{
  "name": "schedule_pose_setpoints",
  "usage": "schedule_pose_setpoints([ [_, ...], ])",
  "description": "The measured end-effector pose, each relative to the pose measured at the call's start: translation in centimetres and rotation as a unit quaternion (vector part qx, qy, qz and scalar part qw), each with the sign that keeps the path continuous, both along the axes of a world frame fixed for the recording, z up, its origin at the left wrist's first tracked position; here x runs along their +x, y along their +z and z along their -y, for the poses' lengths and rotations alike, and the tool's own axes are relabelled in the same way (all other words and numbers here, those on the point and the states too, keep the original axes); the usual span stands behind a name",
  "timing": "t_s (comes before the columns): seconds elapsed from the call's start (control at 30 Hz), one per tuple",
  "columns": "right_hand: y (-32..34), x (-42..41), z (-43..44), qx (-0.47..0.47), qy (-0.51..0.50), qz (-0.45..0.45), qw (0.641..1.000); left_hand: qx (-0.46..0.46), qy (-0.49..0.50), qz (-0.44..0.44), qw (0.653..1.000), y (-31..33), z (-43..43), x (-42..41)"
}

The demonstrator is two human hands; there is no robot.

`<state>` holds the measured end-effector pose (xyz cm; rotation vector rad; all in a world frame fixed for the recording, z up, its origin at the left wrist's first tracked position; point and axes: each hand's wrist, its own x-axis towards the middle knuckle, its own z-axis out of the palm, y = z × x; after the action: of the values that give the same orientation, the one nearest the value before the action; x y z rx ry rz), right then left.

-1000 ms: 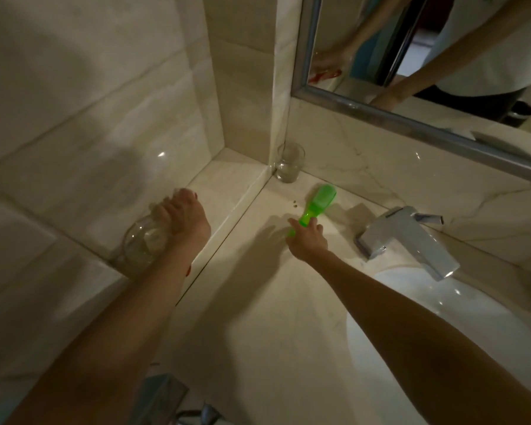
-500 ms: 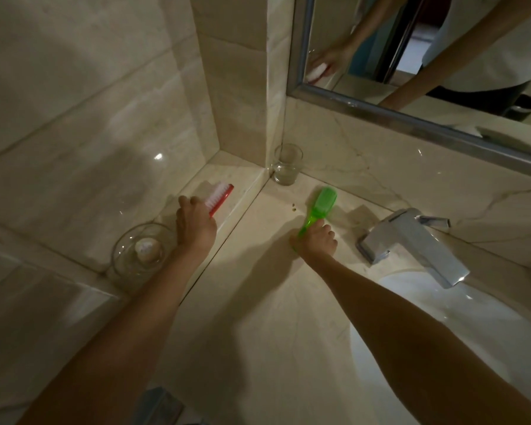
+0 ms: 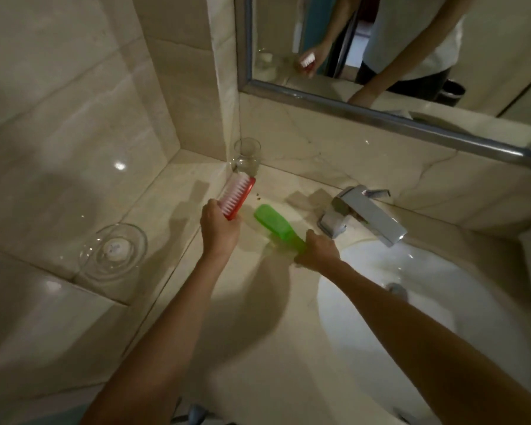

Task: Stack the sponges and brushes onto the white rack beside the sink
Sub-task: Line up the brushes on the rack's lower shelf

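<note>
Two scrubbing brushes are showing: one red brush (image 3: pixel 238 196) with white bristles and one green brush (image 3: pixel 273 223). Two bare hands are appearing, the left hand (image 3: pixel 219 230) and the right hand (image 3: pixel 318 251), each holding one brush. One clear drinking glass (image 3: pixel 246 156) is standing in the corner. One glass dish (image 3: pixel 114 250) is sitting on the ledge. One chrome faucet (image 3: pixel 365 214), one white basin (image 3: pixel 442 286) and one mirror (image 3: pixel 411 56) are also showing.

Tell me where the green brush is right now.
In the head view, the green brush is mid-frame, its handle held by the right hand, between the red brush and the tap.
</note>
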<state>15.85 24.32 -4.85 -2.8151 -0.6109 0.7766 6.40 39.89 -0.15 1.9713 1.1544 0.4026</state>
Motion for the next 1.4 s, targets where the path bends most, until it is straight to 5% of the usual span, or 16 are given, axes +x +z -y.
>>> schedule_pose_setpoints([
  [0.2,4.4,-1.2,7.8,0.028,0.07,0.151,0.986,-0.078,-0.168,-0.036,0.982,1.3,6.4,0.8],
  [0.33,6.7,-1.0,13.5,0.018,0.056,0.227,0.972,-0.254,-0.34,-0.028,0.905,2.1,12.5,0.9],
  [0.5,8.4,-0.3,21.3,-0.004,0.049,0.265,0.963,-0.266,-0.447,-0.027,0.853,3.2,21.1,1.8],
  [0.6,8.5,-0.2,26.3,0.088,0.042,0.273,0.957,-0.218,-0.458,-0.012,0.862,3.5,25.6,2.5],
  [0.73,7.9,-0.8,32.5,0.262,-0.075,0.279,0.921,-0.273,-0.422,0.035,0.864,3.8,31.7,3.3],
  [0.87,8.7,-1.1,38.8,0.479,-0.275,0.04,0.833,-0.272,-0.434,0.039,0.858,4.3,37.8,4.8],
  [1.03,7.2,-0.3,47.8,0.463,-0.239,-0.175,0.835,-0.285,-0.456,0.042,0.842,4.4,46.1,7.7],
  [1.23,5.4,1.4,54.9,0.458,-0.24,-0.205,0.831,-0.247,-0.517,0.021,0.819,3.8,53.5,9.7],
  [1.4,4.9,2.9,57.4,0.479,-0.29,-0.203,0.803,-0.242,-0.466,0.015,0.851,3.4,55.9,12.0],
])
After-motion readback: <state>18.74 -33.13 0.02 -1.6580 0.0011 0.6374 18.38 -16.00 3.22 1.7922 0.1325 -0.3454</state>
